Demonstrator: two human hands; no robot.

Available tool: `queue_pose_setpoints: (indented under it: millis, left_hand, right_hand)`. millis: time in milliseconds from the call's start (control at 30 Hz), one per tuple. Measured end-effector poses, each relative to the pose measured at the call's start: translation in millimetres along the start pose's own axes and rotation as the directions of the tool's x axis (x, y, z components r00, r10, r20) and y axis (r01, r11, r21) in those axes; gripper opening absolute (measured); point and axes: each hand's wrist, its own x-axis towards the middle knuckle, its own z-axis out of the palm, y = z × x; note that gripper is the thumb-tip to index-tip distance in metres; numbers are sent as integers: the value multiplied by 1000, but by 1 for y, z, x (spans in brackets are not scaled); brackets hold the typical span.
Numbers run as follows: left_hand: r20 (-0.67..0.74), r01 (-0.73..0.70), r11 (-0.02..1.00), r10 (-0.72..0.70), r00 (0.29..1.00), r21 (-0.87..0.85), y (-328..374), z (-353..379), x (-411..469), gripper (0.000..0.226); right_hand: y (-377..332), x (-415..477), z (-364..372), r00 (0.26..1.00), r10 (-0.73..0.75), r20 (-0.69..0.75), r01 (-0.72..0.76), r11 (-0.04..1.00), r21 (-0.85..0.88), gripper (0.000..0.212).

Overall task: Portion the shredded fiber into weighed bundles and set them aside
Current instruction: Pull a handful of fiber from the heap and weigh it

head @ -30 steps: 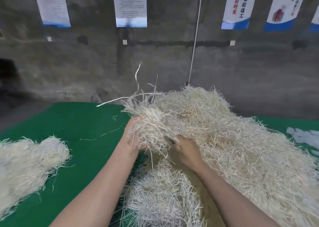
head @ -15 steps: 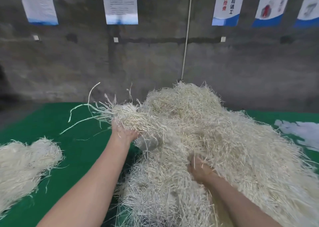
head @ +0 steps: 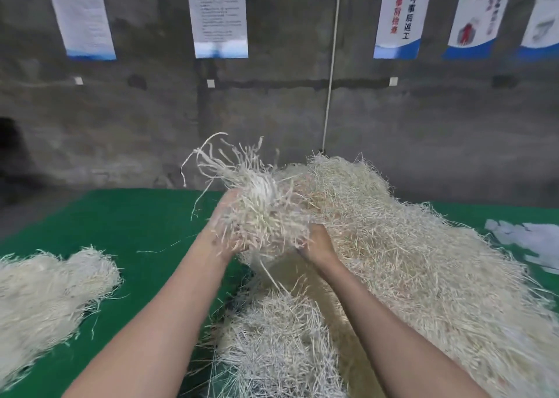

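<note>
Fiber clump (head: 266, 210), blurred, half-covering left hand (head: 222, 232)

Bare forearms (head: 169, 307); bare left hand (head: 224, 234), right hand (head: 318, 244).

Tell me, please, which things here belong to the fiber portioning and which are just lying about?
Job: pile; handful held by left hand and right hand; bundle at left.
Lying about: posters; cord; white scraps.

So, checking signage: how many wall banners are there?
5: banner one far left, banner two left of the cord, banners three, four, five right of it. More may sit off-frame.
</note>
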Motion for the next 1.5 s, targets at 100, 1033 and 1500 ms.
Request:
queue_pose_setpoints:
  millis: [100, 1033, 1500]
  left_hand:
    - [518, -153, 811, -205, 831, 565, 1, -2, 1, 52]
    - [274, -482, 239, 581, 766, 843, -37, 12, -23, 29]
    - [-77, -263, 913, 300, 951, 312, -51, -129, -52, 21]
  right_hand:
    - [2, 12, -14, 994, 66, -86, -47, 979, 200, 33]
    - [-58, -34, 16, 958, -142, 248, 15, 891, 454, 68]
    - [15, -82, 74, 923, 343, 173, -377, 896, 236, 98]
